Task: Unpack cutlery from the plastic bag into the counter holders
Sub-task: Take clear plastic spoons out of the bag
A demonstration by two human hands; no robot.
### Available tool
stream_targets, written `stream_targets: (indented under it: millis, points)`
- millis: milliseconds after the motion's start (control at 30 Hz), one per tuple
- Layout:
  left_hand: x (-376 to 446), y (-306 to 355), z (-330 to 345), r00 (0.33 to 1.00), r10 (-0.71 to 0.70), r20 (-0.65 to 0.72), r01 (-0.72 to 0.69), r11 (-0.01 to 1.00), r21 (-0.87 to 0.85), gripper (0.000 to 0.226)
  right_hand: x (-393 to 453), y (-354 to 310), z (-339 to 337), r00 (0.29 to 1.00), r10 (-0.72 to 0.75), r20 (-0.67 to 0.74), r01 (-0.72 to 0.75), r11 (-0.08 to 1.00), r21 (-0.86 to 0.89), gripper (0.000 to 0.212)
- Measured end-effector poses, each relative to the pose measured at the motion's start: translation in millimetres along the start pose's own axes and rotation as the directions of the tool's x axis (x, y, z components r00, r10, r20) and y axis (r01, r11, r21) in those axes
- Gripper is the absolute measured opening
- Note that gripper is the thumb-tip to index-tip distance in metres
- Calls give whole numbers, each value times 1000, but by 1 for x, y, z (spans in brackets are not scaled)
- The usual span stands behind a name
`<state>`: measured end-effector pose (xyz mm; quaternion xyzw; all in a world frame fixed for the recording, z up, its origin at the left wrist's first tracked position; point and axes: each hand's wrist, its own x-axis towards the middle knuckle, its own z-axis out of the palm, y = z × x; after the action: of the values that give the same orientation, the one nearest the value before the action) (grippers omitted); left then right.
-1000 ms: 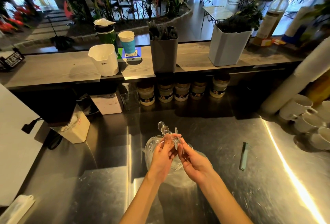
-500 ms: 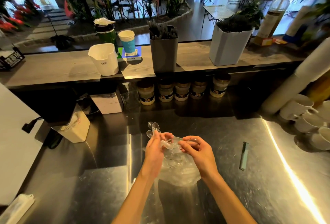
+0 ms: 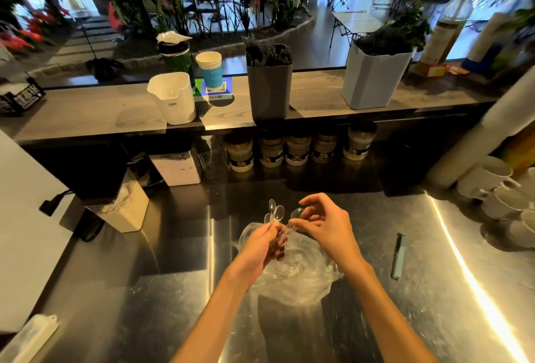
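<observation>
Steel counter [image 3: 162,299], left hand [image 3: 265,244] gripping spoons [image 3: 275,213], right hand [image 3: 327,225] pinching one

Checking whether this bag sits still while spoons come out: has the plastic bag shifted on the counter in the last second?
Cannot tell. The bag lies about as far left of the green pen as before; it looks reshaped, but the hands hide much of it.

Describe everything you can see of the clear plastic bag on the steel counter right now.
The clear plastic bag lies crumpled on the steel counter, below and between both hands. It looks like thin, glossy film, heavily wrinkled and catching highlights. Faint outlines inside suggest more clear cutlery, but I cannot count it. The left hand grips a bunch of clear spoons just above its far edge; the right hand pinches one more spoon. Whether either hand touches the bag is unclear.
</observation>
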<state>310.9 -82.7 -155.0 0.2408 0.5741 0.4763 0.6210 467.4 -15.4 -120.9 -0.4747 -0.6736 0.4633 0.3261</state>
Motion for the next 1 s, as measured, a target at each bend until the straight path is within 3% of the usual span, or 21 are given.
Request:
stream_targets:
  millis: [133, 267, 367, 533, 600, 700, 800, 933, 1000]
  points:
    - [2, 2, -3, 992, -1, -123, -4, 999, -37, 30, 7, 2, 2, 999, 10, -41, -6, 996, 86, 34]
    - [0, 7, -7, 996, 23, -87, -25, 999, -26, 36, 13, -6, 10, 999, -35, -7, 35, 996, 85, 24]
    - [-4, 13, -11, 998, 57, -38, -56, 998, 11, 35, 25, -16, 16, 997, -61, 39, 58, 996, 72, 28]
    - [2, 19, -24, 982, 171, -86, -172, 985, -11, 25, 36, -25, 30, 981, -13, 193, 2, 998, 56, 46]
    - [6, 19, -33, 971, 210, -113, -217, 975, -53, 25, 42, -25, 31, 987, -5, 162, -8, 997, 81, 43]
    - [13, 19, -50, 952, 243, -189, -268, 955, -126, 23, 53, -25, 30, 999, 49, -3, -46, 956, 289, 37]
    - [16, 27, -58, 955, 237, -180, -273, 938, -215, 20, 59, -26, 46, 973, 198, -116, -111, 849, 516, 36]
    - [18, 43, -56, 948, 280, -149, -309, 919, -243, 32, 58, -27, 87, 912, 403, -74, -218, 631, 744, 41]
    - [19, 51, -56, 937, 313, -155, -338, 923, -185, 34, 55, -29, 103, 909, 413, -55, -248, 641, 727, 40]
